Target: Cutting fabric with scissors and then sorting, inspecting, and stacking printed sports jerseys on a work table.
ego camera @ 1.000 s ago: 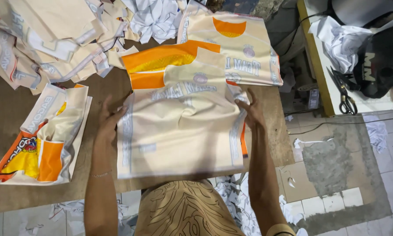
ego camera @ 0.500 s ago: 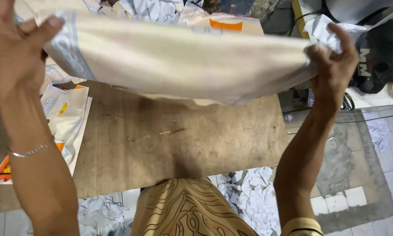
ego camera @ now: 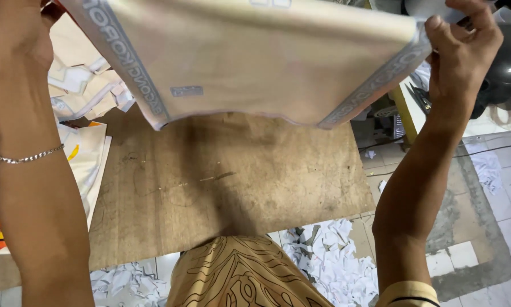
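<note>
I hold a cream woven sack (ego camera: 267,62) up in the air above the desk (ego camera: 221,182), stretched flat between both of my hands. My right hand (ego camera: 463,48) is clenched on the sack's right edge, thumb and fingers pinching the grey printed border strip at the upper right of the view. My left hand (ego camera: 16,31) is raised at the upper left; its wrist and back are visible, but the fingers are cut off by the frame and hidden by the sack, so I cannot tell how it grips, only that the sack's left end runs up to it. A thin silver chain bracelet (ego camera: 30,155) sits on my left forearm.

The sack hangs clear of the desk, its lower edge sagging slightly in the middle. A grey printed band runs down each side, and a small grey rectangular patch lies near the left band.

The desk beneath is a worn brown wooden board, bare in the centre and scratched. At its left edge lies a stack of folded sacks (ego camera: 87,165) with orange and yellow printing, and further loose sacks (ego camera: 90,91) are piled behind it, partly hidden by the sack I hold.

Shredded white paper scraps (ego camera: 329,261) lie on the tiled floor (ego camera: 494,187) below the front edge of the desk. A dark rounded object, possibly a helmet (ego camera: 508,68), sits at the far right behind my right hand.
</note>
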